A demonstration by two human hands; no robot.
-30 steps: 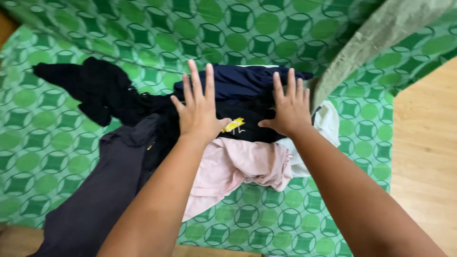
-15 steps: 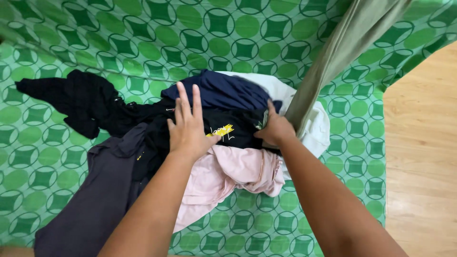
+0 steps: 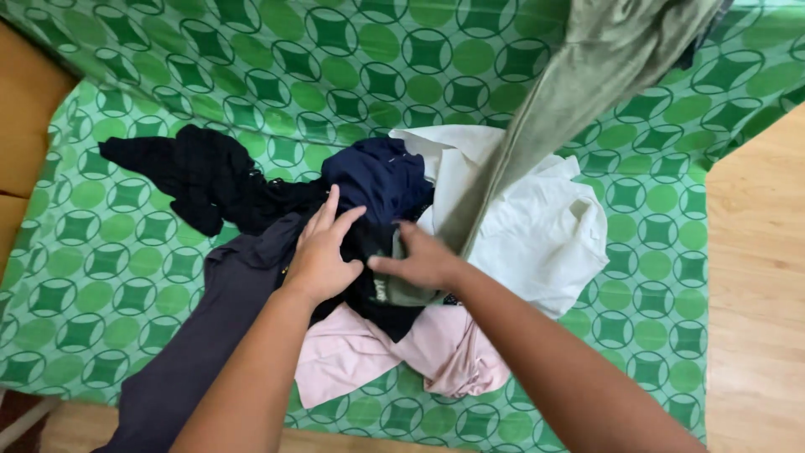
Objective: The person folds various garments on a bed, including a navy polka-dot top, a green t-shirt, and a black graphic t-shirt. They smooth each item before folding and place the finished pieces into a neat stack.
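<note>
While left hand point(image 3: 323, 256) lies open on black garment point(image 3: 369, 289), right hand point(image 3: 423, 262) grips olive cloth point(image 3: 579, 92) stretching toward 1 o'clock.

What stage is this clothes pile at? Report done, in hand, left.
Done: nothing lies folded or set apart; every garment sits in one heap on the green patterned sheet.
In hand: the left hand rests flat on the black garment mid-pile, and the right hand grips the olive garment, which stretches upward out of frame.
Left: navy piece, white shirt, pink garment, dark grey trousers.
</note>
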